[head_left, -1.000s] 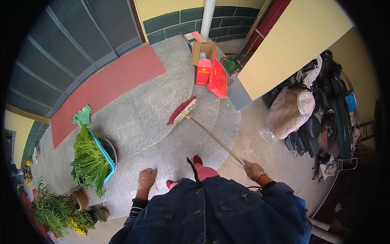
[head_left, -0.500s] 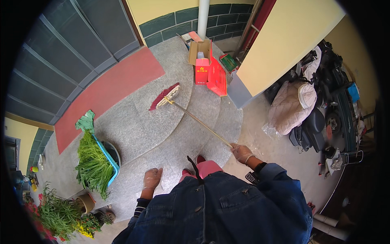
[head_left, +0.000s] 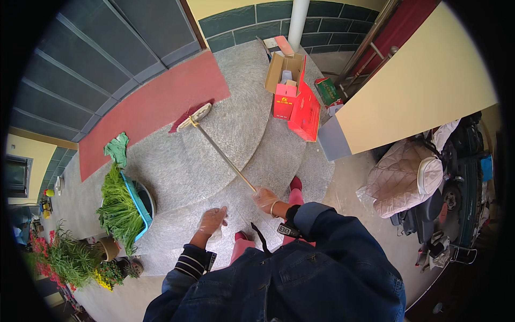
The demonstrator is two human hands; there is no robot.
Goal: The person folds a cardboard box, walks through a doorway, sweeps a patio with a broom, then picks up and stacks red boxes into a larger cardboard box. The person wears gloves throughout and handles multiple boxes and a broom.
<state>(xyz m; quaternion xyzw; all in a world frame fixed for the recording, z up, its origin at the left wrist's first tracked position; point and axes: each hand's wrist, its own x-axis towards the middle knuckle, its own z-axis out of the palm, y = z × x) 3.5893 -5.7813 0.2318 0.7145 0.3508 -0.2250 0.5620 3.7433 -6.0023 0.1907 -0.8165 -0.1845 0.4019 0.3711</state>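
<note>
My right hand, in a clear plastic glove, is closed round the end of a broom's long handle. The broom reaches forward and left, and its head, with dark red bristles and a pale back, rests on the grey stone floor by the red strip. My left hand, also in a clear glove, is held in front of my body, apart from the handle. Its fingers are loosely bent and not pressed together, with nothing seen in them.
Left stands a basin with a blue basket of long green vegetables; a green cloth lies beyond. Red cardboard boxes stand ahead by a white pipe. Right are a yellow pillar and a covered scooter. Potted flowers are lower left.
The broom head has swept left toward the red strip, and my right hand has moved left with the handle, nearer my left hand. My right foot has stepped out to the right.
</note>
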